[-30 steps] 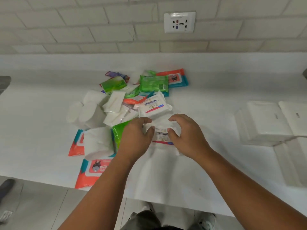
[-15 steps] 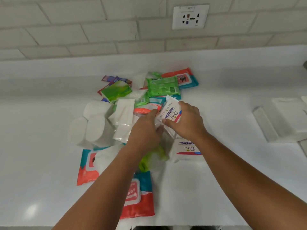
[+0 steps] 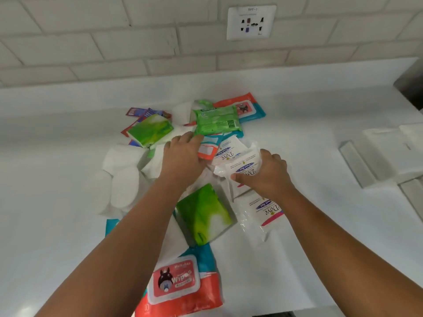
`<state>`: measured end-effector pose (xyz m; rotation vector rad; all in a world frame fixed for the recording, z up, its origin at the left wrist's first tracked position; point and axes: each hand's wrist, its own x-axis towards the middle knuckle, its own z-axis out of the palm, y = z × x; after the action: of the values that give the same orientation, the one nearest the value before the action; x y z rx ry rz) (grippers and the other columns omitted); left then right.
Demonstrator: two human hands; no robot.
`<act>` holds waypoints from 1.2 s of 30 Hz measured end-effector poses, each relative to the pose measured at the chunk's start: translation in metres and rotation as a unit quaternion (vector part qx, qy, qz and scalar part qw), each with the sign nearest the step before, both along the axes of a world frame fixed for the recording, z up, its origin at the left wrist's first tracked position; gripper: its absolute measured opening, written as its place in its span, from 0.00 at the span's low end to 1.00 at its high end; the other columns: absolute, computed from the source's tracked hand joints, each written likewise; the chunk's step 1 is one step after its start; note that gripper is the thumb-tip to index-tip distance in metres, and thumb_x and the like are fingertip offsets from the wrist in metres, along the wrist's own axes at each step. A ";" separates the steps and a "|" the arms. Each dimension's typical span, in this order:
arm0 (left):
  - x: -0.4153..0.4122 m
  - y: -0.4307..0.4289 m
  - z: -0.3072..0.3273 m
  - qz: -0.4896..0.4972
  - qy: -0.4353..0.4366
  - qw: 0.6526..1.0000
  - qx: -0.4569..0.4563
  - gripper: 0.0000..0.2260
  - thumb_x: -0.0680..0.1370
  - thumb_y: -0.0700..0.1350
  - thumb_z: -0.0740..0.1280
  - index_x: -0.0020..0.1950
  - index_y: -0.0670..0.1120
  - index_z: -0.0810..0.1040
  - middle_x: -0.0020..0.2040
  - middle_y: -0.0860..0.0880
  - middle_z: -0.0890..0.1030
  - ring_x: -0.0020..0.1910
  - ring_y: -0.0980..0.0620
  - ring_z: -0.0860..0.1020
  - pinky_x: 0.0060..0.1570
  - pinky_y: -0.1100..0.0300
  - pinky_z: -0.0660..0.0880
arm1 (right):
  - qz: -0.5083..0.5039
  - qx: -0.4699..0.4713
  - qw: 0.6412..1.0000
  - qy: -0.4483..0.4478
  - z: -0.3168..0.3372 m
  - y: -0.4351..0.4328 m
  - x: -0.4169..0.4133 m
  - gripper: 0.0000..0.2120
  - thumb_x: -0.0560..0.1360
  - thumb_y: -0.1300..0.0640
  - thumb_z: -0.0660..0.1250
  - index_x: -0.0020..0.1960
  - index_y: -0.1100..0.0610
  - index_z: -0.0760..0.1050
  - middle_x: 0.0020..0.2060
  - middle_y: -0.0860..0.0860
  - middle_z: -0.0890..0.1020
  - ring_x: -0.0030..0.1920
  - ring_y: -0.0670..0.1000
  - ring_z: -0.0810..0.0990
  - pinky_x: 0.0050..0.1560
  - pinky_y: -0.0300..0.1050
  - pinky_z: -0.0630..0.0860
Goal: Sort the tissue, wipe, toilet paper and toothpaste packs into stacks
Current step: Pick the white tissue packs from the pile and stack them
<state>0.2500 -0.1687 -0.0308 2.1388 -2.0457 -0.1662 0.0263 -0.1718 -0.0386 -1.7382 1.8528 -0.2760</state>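
A jumble of packs lies on the white counter [image 3: 57, 236]. My right hand [image 3: 263, 175] is shut on a white Dove pack [image 3: 246, 167], held just above another Dove pack [image 3: 263, 209] lying on the counter; a third Dove pack [image 3: 229, 151] lies beside it. My left hand [image 3: 183, 156] presses palm down into the pile, fingers spread, touching an orange wipes pack [image 3: 207, 152]. Green tissue packs [image 3: 203, 213] [image 3: 150, 130] lie near and far left. A green wipes pack [image 3: 216, 121] sits at the back. White toilet paper rolls [image 3: 123, 179] are on the left.
A large orange and teal wipes pack [image 3: 180, 287] lies at the counter's front edge between my arms. White tissue packs [image 3: 386, 154] are stacked at the right. Small toothpaste packs [image 3: 146, 113] peek out at the back left. A wall socket [image 3: 250, 22] is above.
My right hand lifted a Dove pack from the pile and drew it right, above the one lying on the counter. My left hand reached further into the pile. The view shifted closer.
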 end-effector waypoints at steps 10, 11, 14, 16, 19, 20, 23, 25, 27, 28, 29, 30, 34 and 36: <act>0.040 -0.005 0.031 0.073 0.127 0.989 -0.018 0.15 0.82 0.48 0.62 0.67 0.50 0.80 0.51 0.42 0.85 0.47 0.40 0.81 0.48 0.48 0.80 | 0.142 -0.140 0.976 0.087 0.010 -0.015 0.030 0.37 0.72 0.32 0.64 0.75 0.49 0.63 0.73 0.54 0.66 0.72 0.57 0.61 0.69 0.60 0.63; 0.044 -0.005 0.033 0.084 0.139 0.986 -0.018 0.15 0.83 0.47 0.61 0.65 0.48 0.81 0.50 0.41 0.85 0.47 0.39 0.81 0.48 0.47 0.80 | 0.159 -0.141 0.970 0.115 0.010 -0.018 0.035 0.36 0.72 0.30 0.62 0.74 0.49 0.65 0.72 0.54 0.67 0.72 0.57 0.62 0.69 0.61 0.62; 0.051 -0.003 0.040 0.114 0.175 0.978 0.002 0.15 0.83 0.49 0.61 0.62 0.44 0.82 0.53 0.41 0.85 0.49 0.39 0.82 0.52 0.45 0.80 | 0.211 -0.106 0.952 0.196 0.008 -0.024 0.047 0.38 0.71 0.28 0.59 0.73 0.48 0.65 0.71 0.54 0.68 0.71 0.58 0.63 0.69 0.64 0.62; 0.052 0.002 0.042 0.105 0.200 0.974 0.021 0.14 0.83 0.48 0.62 0.62 0.44 0.83 0.54 0.41 0.85 0.51 0.39 0.82 0.55 0.45 0.79 | 0.224 -0.086 0.945 0.224 0.008 -0.025 0.050 0.39 0.70 0.27 0.59 0.74 0.47 0.64 0.72 0.54 0.67 0.71 0.58 0.63 0.68 0.65 0.62; 0.046 0.016 0.044 0.070 0.234 0.969 0.037 0.12 0.82 0.47 0.65 0.61 0.47 0.84 0.51 0.42 0.86 0.51 0.40 0.82 0.54 0.46 0.79 | 0.221 -0.077 0.946 0.222 0.008 -0.025 0.047 0.39 0.69 0.27 0.60 0.74 0.45 0.65 0.73 0.53 0.65 0.71 0.58 0.63 0.67 0.64 0.63; 0.042 0.020 0.045 0.059 0.236 0.969 0.042 0.13 0.81 0.48 0.65 0.62 0.50 0.83 0.52 0.43 0.86 0.51 0.42 0.82 0.54 0.47 0.79 | 0.223 -0.074 0.947 0.221 0.009 -0.025 0.046 0.38 0.69 0.27 0.60 0.74 0.45 0.65 0.73 0.52 0.65 0.71 0.58 0.63 0.67 0.64 0.63; 0.028 0.030 0.045 0.044 0.224 0.972 0.058 0.13 0.81 0.47 0.66 0.66 0.53 0.81 0.61 0.47 0.84 0.59 0.47 0.81 0.58 0.60 0.75 | 0.228 -0.066 0.948 0.211 0.013 -0.021 0.041 0.37 0.69 0.30 0.63 0.73 0.45 0.66 0.73 0.51 0.65 0.71 0.58 0.63 0.67 0.64 0.63; 0.022 0.036 0.044 0.037 0.218 0.972 0.078 0.16 0.81 0.47 0.67 0.69 0.52 0.78 0.66 0.49 0.81 0.64 0.49 0.78 0.58 0.66 0.68 | 0.226 -0.068 0.948 0.214 0.016 -0.017 0.040 0.35 0.70 0.32 0.63 0.72 0.47 0.68 0.72 0.52 0.67 0.72 0.58 0.63 0.70 0.66 0.59; 0.022 0.044 0.046 0.027 0.182 0.980 0.075 0.20 0.79 0.48 0.70 0.72 0.51 0.75 0.67 0.48 0.80 0.64 0.49 0.78 0.58 0.65 0.68 | 0.226 -0.094 0.943 0.227 0.020 -0.009 0.044 0.31 0.72 0.35 0.62 0.70 0.49 0.71 0.70 0.52 0.70 0.72 0.57 0.63 0.72 0.68 0.55; 0.024 0.047 0.047 0.030 0.165 0.984 0.061 0.21 0.78 0.48 0.71 0.72 0.49 0.76 0.66 0.48 0.81 0.64 0.48 0.78 0.58 0.64 0.68 | 0.231 -0.117 0.939 0.226 0.021 -0.004 0.047 0.28 0.73 0.36 0.62 0.68 0.50 0.73 0.68 0.53 0.72 0.71 0.57 0.64 0.73 0.67 0.56; 0.026 0.051 0.048 0.043 0.154 0.986 0.044 0.21 0.77 0.47 0.72 0.70 0.48 0.77 0.65 0.47 0.81 0.63 0.47 0.78 0.58 0.63 0.69 | 0.241 -0.143 0.935 0.216 0.021 0.003 0.050 0.26 0.74 0.38 0.62 0.66 0.51 0.75 0.64 0.53 0.74 0.69 0.57 0.66 0.72 0.64 0.58; 0.028 0.055 0.049 0.066 0.148 0.986 0.025 0.21 0.77 0.46 0.73 0.69 0.46 0.78 0.64 0.46 0.81 0.62 0.47 0.78 0.57 0.63 0.69 | 0.252 -0.164 0.933 0.199 0.021 0.010 0.055 0.24 0.75 0.39 0.61 0.63 0.52 0.77 0.61 0.53 0.76 0.66 0.56 0.68 0.70 0.60 0.62; 0.025 0.068 0.044 0.131 0.116 0.983 0.051 0.24 0.76 0.49 0.73 0.71 0.46 0.74 0.65 0.45 0.80 0.62 0.45 0.78 0.57 0.57 0.73 | 0.231 -0.167 0.946 0.157 0.019 0.027 0.073 0.22 0.77 0.39 0.58 0.57 0.54 0.79 0.51 0.54 0.81 0.56 0.56 0.73 0.55 0.51 0.70; 0.021 0.072 0.037 0.131 0.121 0.978 0.106 0.30 0.75 0.54 0.74 0.74 0.48 0.70 0.66 0.47 0.79 0.63 0.46 0.78 0.56 0.58 0.73 | 0.224 -0.159 0.947 0.166 0.020 0.028 0.081 0.22 0.77 0.39 0.58 0.59 0.53 0.77 0.53 0.54 0.82 0.58 0.57 0.73 0.54 0.52 0.70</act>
<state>0.2706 -0.0971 0.0063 2.3517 -1.6591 -0.6004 0.1071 -0.1435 -0.0189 -2.5019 1.6269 -0.1065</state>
